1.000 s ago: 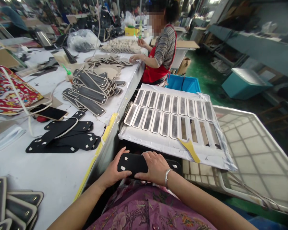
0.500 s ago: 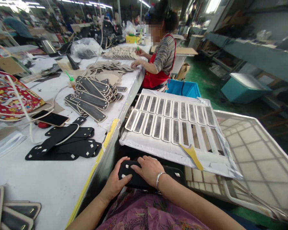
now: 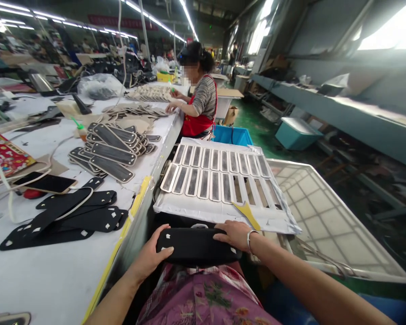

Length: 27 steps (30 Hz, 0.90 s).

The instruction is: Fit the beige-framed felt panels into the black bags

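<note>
Over my lap lies a long black rounded piece with small white patches near its ends. My left hand is closed on its left end, thumb on top and fingers at the far edge. At the right end, my right hand grips it with the fingers lying over the top; a silver bangle circles that wrist. What supports the piece from below is hidden. Just beyond my hands, a white-covered board carries two rows of pale-rimmed dark strips, with a yellow tool at its near edge.
On the table at left lie black strips, a phone with a cable and a pile of dark pale-edged strips. A co-worker in a red apron sits farther along. A white crate stands at right.
My right hand has slid from near the left end of the black piece to its right end, uncovering the middle. My left hand stays on the left end. The view has turned right and up.
</note>
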Each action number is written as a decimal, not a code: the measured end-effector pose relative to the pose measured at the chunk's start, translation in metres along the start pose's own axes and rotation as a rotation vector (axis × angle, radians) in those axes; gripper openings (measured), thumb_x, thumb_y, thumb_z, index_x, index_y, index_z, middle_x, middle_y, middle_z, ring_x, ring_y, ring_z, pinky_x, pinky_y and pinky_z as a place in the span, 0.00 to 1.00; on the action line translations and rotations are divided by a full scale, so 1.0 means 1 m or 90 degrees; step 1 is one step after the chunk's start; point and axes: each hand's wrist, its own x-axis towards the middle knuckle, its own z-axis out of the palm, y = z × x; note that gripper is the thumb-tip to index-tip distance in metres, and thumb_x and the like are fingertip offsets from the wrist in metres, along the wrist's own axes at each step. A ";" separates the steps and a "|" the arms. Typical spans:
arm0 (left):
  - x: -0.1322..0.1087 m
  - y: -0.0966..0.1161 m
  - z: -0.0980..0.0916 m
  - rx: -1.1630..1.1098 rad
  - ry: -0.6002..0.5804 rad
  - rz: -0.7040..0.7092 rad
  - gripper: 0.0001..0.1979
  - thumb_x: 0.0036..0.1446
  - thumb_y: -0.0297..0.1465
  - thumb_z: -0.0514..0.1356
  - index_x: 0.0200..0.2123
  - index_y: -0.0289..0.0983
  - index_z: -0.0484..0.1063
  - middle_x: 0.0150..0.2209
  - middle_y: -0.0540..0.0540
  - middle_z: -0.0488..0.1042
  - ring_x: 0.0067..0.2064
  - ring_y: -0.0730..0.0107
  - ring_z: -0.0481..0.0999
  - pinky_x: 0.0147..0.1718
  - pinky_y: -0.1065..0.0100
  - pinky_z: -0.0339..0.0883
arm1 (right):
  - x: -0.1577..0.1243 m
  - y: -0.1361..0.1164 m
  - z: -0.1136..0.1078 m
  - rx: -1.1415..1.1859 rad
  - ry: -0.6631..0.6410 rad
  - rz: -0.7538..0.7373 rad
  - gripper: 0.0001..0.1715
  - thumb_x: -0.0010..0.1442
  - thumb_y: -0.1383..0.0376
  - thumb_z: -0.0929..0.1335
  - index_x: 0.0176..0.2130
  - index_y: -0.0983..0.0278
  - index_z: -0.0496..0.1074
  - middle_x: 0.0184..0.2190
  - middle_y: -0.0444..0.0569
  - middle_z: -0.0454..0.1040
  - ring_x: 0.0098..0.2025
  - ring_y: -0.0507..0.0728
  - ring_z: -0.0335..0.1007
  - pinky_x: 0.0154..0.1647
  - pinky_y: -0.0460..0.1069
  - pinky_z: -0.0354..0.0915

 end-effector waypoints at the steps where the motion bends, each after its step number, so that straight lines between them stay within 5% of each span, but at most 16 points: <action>1: 0.002 0.002 -0.005 -0.013 -0.028 -0.017 0.29 0.53 0.38 0.57 0.57 0.39 0.53 0.55 0.42 0.64 0.53 0.62 0.68 0.54 0.57 0.58 | -0.005 0.007 0.002 0.032 0.003 0.009 0.28 0.57 0.48 0.61 0.51 0.59 0.68 0.43 0.55 0.73 0.44 0.65 0.70 0.43 0.57 0.63; 5: 0.012 0.005 -0.019 -0.045 -0.074 -0.080 0.25 0.53 0.38 0.57 0.53 0.35 0.61 0.47 0.43 0.72 0.48 0.61 0.71 0.50 0.60 0.63 | -0.017 0.031 0.021 0.262 0.013 0.027 0.34 0.53 0.55 0.66 0.55 0.68 0.62 0.46 0.56 0.71 0.47 0.61 0.68 0.48 0.54 0.63; 9: 0.021 -0.002 -0.023 -0.064 -0.073 -0.083 0.26 0.49 0.37 0.61 0.51 0.35 0.64 0.45 0.44 0.73 0.47 0.60 0.72 0.47 0.62 0.65 | -0.020 0.044 0.047 0.447 0.045 0.020 0.29 0.53 0.54 0.65 0.51 0.66 0.65 0.44 0.52 0.72 0.44 0.60 0.69 0.46 0.53 0.65; 15: 0.024 -0.008 -0.026 -0.088 -0.059 -0.070 0.27 0.48 0.38 0.61 0.51 0.35 0.64 0.43 0.43 0.74 0.45 0.61 0.73 0.45 0.63 0.66 | -0.021 0.040 0.046 0.407 0.083 0.083 0.33 0.51 0.53 0.67 0.52 0.67 0.64 0.43 0.55 0.72 0.40 0.61 0.70 0.43 0.56 0.66; 20: 0.014 -0.006 -0.016 -0.098 -0.037 -0.085 0.27 0.49 0.39 0.61 0.52 0.36 0.64 0.44 0.43 0.74 0.45 0.60 0.73 0.47 0.62 0.65 | -0.021 0.011 0.019 0.160 0.120 0.034 0.43 0.44 0.54 0.71 0.56 0.67 0.61 0.52 0.60 0.65 0.52 0.67 0.61 0.54 0.59 0.56; 27: 0.002 -0.007 -0.002 -0.312 -0.002 -0.127 0.32 0.48 0.40 0.63 0.55 0.37 0.60 0.48 0.42 0.72 0.51 0.59 0.70 0.50 0.62 0.63 | 0.026 -0.065 0.008 0.126 -0.013 -0.068 0.42 0.43 0.45 0.70 0.53 0.63 0.66 0.46 0.58 0.71 0.47 0.70 0.67 0.46 0.59 0.61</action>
